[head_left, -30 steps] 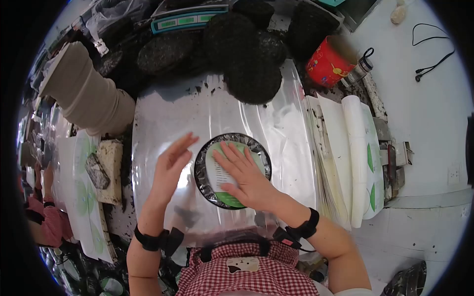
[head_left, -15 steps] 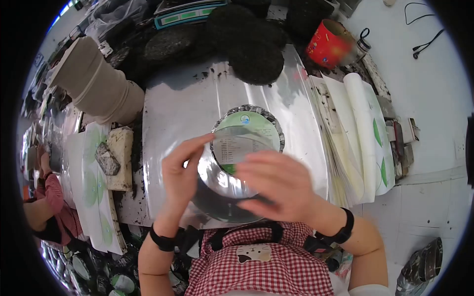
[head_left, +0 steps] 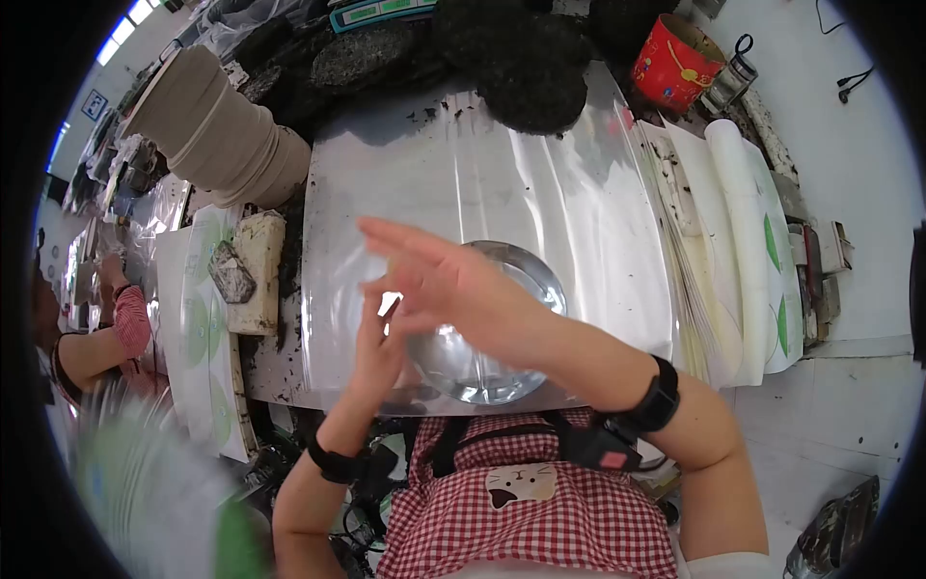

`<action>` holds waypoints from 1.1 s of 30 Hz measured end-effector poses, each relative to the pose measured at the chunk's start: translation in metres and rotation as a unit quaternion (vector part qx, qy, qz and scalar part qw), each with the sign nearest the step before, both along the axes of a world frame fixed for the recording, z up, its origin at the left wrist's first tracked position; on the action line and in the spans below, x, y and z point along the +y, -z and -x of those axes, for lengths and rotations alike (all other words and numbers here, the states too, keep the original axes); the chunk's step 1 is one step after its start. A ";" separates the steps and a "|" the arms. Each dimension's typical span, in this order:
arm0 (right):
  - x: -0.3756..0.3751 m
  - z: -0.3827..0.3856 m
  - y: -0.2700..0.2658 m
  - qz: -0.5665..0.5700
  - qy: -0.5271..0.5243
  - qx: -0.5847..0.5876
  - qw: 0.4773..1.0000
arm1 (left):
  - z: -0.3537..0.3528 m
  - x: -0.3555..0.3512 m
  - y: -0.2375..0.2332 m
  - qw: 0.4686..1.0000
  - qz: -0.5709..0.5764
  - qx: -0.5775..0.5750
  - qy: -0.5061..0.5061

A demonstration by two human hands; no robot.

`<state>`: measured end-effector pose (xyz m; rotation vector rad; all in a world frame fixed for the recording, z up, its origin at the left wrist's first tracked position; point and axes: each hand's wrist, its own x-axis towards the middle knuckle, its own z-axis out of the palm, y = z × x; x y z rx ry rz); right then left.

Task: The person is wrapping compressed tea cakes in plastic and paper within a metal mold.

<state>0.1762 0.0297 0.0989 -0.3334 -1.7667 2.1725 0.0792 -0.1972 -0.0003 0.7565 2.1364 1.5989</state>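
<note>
A round disc wrapped in shiny silver-clear film (head_left: 487, 376) was located at the near edge of the worktop (head_left: 282, 378), directly in front of the person. It lay on a large stack of transparent glossy film sheets (head_left: 540, 183). The right hand (head_left: 453, 289) was extended across the disc towards the person's left. Its fingers were straightened and spread, and nothing was seen to be gripped in it. The upper left part of the disc was covered by this hand. The left hand (head_left: 378, 352) was raised at the left rim of the disc with its fingers pointing upward, and it was partly hidden beneath the right hand. Whether the film or the disc was pinched by the left hand could not be determined. A black wristband (head_left: 656, 398) was worn on the right wrist, and a red-and-white checked apron (head_left: 521, 526) was visible below. Dark round pressed cakes (head_left: 531, 92) were piled at the far edge of the film sheets, with a red cylindrical container (head_left: 675, 48) to their right. A tall stack of beige round pieces (head_left: 222, 135) lay tilted at the far left. White paper sheets printed with green leaves (head_left: 757, 232) were stacked on the right. A co-worker's red-sleeved arm (head_left: 125, 323) was seen at the far left.
</note>
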 end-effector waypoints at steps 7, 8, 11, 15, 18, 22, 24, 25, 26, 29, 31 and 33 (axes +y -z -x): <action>0.038 -0.107 0.031 -0.625 -0.256 0.004 0.737 | 0.011 -0.081 -0.018 0.878 0.222 0.278 0.319; 0.041 -0.120 0.042 -0.650 -0.262 -0.021 0.713 | 0.014 -0.077 -0.011 0.908 0.197 0.227 0.292; 0.045 -0.110 0.035 -0.653 -0.233 -0.091 0.715 | 0.034 -0.064 -0.009 0.882 0.208 0.199 0.374; 0.050 -0.082 0.039 -0.644 -0.205 -0.108 0.729 | 0.058 -0.048 -0.009 0.867 0.137 0.121 0.464; 0.060 -0.072 0.042 -0.612 -0.169 -0.142 0.759 | 0.081 -0.013 -0.058 0.867 0.353 -0.096 0.339; 0.064 -0.075 0.041 -0.608 -0.155 -0.165 0.761 | 0.062 -0.056 -0.044 0.791 0.194 0.333 0.476; 0.062 -0.074 0.044 -0.597 -0.149 -0.167 0.771 | 0.052 -0.073 -0.012 0.820 0.200 0.286 0.454; 0.063 -0.070 0.046 -0.598 -0.146 -0.161 0.771 | 0.053 -0.073 -0.008 0.844 0.199 0.237 0.437; 0.063 -0.069 0.047 -0.606 -0.138 -0.151 0.769 | 0.052 -0.069 -0.005 0.857 0.187 0.229 0.421; 0.066 -0.071 0.047 -0.614 -0.128 -0.121 0.769 | 0.057 -0.068 -0.009 0.867 0.171 0.142 0.446; 0.058 -0.076 0.039 -0.619 -0.118 -0.092 0.771 | 0.055 -0.071 -0.010 0.857 0.191 0.142 0.458; 0.043 -0.083 0.010 -0.526 -0.075 -0.094 0.842 | 0.062 -0.059 -0.014 0.852 0.224 0.183 0.437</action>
